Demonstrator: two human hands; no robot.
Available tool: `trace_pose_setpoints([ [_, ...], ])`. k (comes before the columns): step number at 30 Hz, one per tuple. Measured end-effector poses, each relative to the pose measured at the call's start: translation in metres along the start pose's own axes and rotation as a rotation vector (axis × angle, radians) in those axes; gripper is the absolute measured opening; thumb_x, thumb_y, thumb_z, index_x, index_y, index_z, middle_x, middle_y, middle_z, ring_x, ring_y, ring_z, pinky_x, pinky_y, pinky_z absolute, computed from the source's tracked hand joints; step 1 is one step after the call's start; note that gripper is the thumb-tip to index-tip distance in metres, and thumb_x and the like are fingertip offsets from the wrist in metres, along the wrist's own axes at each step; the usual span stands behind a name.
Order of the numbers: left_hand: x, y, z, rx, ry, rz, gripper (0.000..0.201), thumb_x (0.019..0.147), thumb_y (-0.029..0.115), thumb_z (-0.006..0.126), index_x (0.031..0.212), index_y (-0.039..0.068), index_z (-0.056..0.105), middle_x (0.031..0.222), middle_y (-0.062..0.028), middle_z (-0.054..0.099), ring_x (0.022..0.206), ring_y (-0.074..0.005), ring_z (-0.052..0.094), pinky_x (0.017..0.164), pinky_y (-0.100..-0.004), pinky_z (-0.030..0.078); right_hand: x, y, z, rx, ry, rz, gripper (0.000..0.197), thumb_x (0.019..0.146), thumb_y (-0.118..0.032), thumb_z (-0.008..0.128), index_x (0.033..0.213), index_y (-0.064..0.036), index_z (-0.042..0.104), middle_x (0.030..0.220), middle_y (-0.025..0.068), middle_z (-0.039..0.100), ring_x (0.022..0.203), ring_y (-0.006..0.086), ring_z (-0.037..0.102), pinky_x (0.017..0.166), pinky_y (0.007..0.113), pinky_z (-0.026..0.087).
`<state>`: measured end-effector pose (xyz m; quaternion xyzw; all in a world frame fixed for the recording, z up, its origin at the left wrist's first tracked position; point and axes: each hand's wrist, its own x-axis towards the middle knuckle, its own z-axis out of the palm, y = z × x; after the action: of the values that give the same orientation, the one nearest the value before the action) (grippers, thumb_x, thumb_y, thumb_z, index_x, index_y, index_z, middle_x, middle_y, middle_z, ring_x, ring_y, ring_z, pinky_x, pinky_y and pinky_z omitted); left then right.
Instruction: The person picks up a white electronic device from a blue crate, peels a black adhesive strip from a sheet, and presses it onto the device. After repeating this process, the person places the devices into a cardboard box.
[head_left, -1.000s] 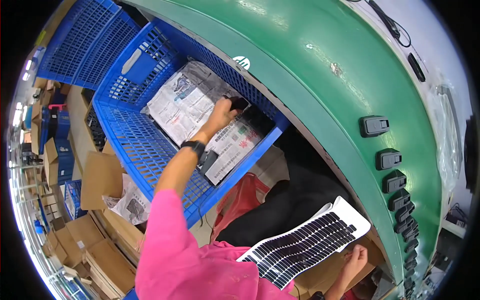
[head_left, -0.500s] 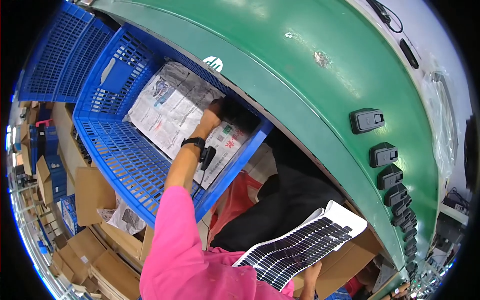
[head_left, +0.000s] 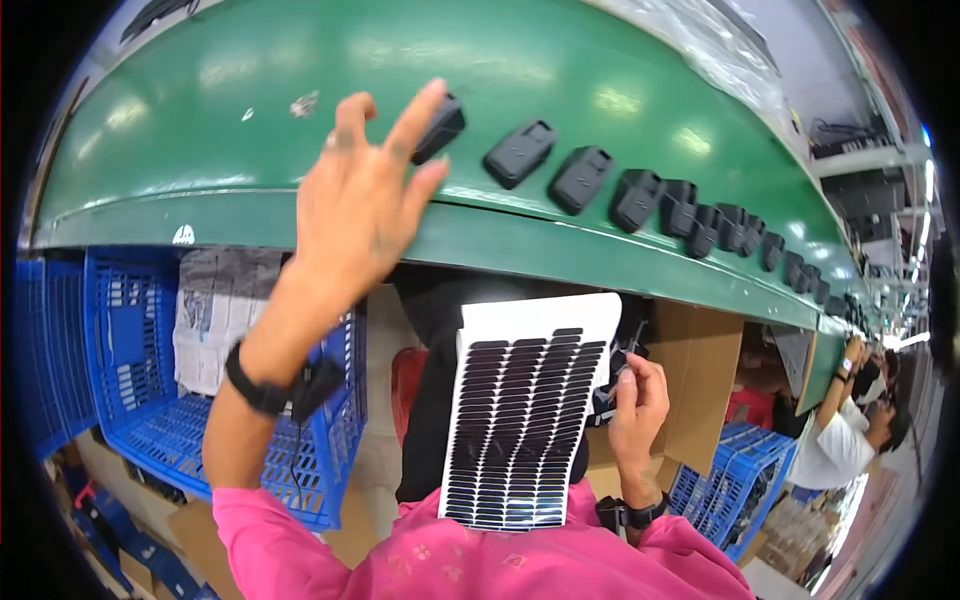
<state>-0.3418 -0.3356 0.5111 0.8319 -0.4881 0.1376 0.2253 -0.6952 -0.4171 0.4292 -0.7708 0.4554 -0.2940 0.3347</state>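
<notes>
My left hand [head_left: 355, 205] is over the front edge of the green table, fingers spread. Its index finger and thumb are on either side of the nearest small black plastic case [head_left: 440, 128]; whether they touch it I cannot tell. A white sheet with columns of black rectangular stickers [head_left: 525, 420] lies across my lap. Just right of that sheet is my right hand [head_left: 640, 410], its thumb and index finger pressed together. Anything between those fingertips is too small to make out. More black cases [head_left: 580, 180] stand in a line running off to the right.
A blue plastic basket [head_left: 340, 430] lined with newspaper [head_left: 205, 330] is at my left below the table. An open cardboard box [head_left: 705, 390] sits under the table at right, beside another blue basket [head_left: 735, 480]. Farther right, a person in white [head_left: 835, 450] reaches to the table.
My left hand has come out of the newspaper-lined basket and up to the nearest case. My right hand now shows beside the sticker sheet, fingers pinched. The view has turned right.
</notes>
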Motion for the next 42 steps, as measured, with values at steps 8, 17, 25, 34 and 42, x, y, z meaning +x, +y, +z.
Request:
trace_pose_setpoints([
  [8,0.036,-0.034,0.028,0.124,0.023,0.085,0.057,0.092,0.040,0.055,0.129,-0.001,0.041,0.093,-0.0170,0.062,0.077,-0.0292,0.065,0.066,-0.0366,0.052,0.018,-0.082,0.035,-0.262,-0.098,-0.283,0.046,0.079,-0.014,0.071,0.116,0.0075,0.055,0.103,0.0176,0.053,0.084,0.0292,0.057,0.072,0.036,0.048],
  [17,-0.094,0.102,-0.039,-1.842,-0.587,-0.676,0.061,0.087,0.043,0.060,0.131,0.018,0.026,0.095,-0.0173,0.057,0.070,-0.0255,0.060,0.051,-0.0302,0.048,0.041,-0.100,0.026,-0.421,-0.384,-0.276,0.036,0.077,-0.016,0.069,0.104,0.0061,0.059,0.091,0.0173,0.055,0.077,0.0347,0.060,0.064,0.041,0.050],
  [25,-0.143,0.113,0.007,-1.980,-0.350,-0.737,0.067,0.083,0.003,0.058,0.137,0.014,0.022,0.103,-0.0173,0.055,0.069,-0.0187,0.056,0.059,-0.0281,0.047,0.044,-0.089,0.031,-0.247,-0.369,-0.208,0.026,0.075,-0.011,0.071,0.094,0.0027,0.061,0.080,0.0124,0.060,0.064,0.0238,0.061,0.059,0.034,0.051],
  [34,-0.144,0.118,0.018,-1.935,-0.288,-0.730,0.066,0.082,0.015,0.064,0.137,0.012,0.027,0.100,-0.0213,0.056,0.062,-0.0208,0.057,0.053,-0.0283,0.048,0.044,-0.083,0.033,0.131,-0.321,0.079,0.013,0.082,-0.005,0.068,0.088,0.0035,0.060,0.075,0.0047,0.060,0.063,0.0081,0.053,0.059,0.023,0.045],
  [42,-0.144,0.120,0.017,-1.942,-0.291,-0.754,0.065,0.082,0.015,0.064,0.136,0.013,0.027,0.100,-0.0209,0.056,0.063,-0.0209,0.058,0.055,-0.0285,0.048,0.038,-0.089,0.031,0.053,-0.173,-0.026,0.013,0.083,-0.005,0.066,0.087,0.0037,0.057,0.081,0.0096,0.057,0.061,0.0156,0.057,0.057,0.028,0.047],
])
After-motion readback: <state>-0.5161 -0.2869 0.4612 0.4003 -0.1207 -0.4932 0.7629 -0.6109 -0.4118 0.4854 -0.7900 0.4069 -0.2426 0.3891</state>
